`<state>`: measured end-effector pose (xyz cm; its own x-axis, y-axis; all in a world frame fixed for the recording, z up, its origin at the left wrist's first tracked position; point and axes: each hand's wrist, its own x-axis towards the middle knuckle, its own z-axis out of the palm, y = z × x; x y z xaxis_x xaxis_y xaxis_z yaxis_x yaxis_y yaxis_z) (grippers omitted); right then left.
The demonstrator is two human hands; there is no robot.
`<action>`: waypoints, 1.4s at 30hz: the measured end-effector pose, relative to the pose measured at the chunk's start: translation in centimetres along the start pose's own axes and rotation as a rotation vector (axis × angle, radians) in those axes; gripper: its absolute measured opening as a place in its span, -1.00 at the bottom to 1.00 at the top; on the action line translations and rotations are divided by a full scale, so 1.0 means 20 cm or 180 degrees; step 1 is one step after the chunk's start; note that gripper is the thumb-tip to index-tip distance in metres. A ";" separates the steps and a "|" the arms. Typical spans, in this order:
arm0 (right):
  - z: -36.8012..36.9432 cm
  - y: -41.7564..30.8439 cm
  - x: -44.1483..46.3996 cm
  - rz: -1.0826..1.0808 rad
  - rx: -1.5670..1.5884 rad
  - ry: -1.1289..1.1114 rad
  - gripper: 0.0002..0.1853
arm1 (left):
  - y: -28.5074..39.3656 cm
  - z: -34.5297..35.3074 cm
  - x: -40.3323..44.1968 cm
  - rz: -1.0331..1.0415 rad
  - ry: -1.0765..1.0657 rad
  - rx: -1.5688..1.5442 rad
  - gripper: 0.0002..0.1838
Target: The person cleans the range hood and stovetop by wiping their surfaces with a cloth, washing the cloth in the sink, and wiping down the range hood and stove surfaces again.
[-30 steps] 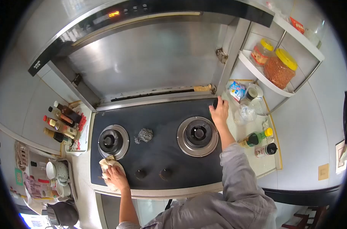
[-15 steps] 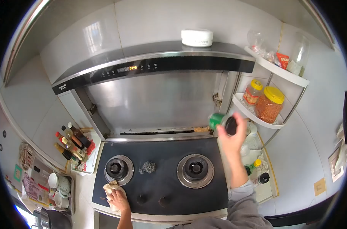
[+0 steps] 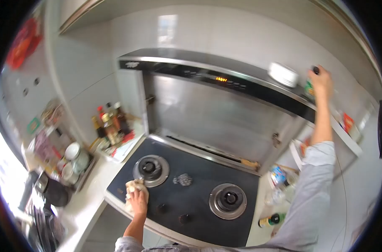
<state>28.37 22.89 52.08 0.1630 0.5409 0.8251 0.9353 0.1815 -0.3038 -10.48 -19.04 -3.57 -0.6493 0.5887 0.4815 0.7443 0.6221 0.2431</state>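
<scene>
Head view, left fingers (image 3: 137,197) clutching one cloth (image 3: 135,185), right fingers (image 3: 318,78) pinching one container (image 3: 309,89), two burners (image 3: 228,201)

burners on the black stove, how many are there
2: the left burner, just beyond the cloth under the left hand, and the right burner, across the stove past the grey scrubber. None appears hidden.

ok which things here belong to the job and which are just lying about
Likely part of the job:
- cloth, under the left hand
- cooktop, under the cloth
- green container, in the right hand
- scourer on the cooktop, perhaps

Seemingly just lying about:
- white tub on the hood
- bottles at left
- cups
</scene>
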 end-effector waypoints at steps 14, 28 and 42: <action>0.15 -0.32 -0.57 -0.2292 0.1408 0.1147 -0.75 | 0.03 -0.14 0.37 -0.2751 0.0616 -0.3756 -0.86; 0.34 -0.39 -0.71 -0.2091 0.1497 0.1314 -0.82 | 2.22 -1.12 1.45 0.1978 0.2964 -0.2989 -0.79; 0.36 -0.39 -0.70 -0.2155 0.1358 0.1613 -0.69 | 1.61 -0.95 1.94 0.1494 0.3840 -0.2173 -0.85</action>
<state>16.52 19.87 39.38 -0.1615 -0.1922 0.9680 0.7036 0.6653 0.2495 -8.85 14.02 38.96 -0.0648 -0.3297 0.9418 0.9969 -0.0635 0.0464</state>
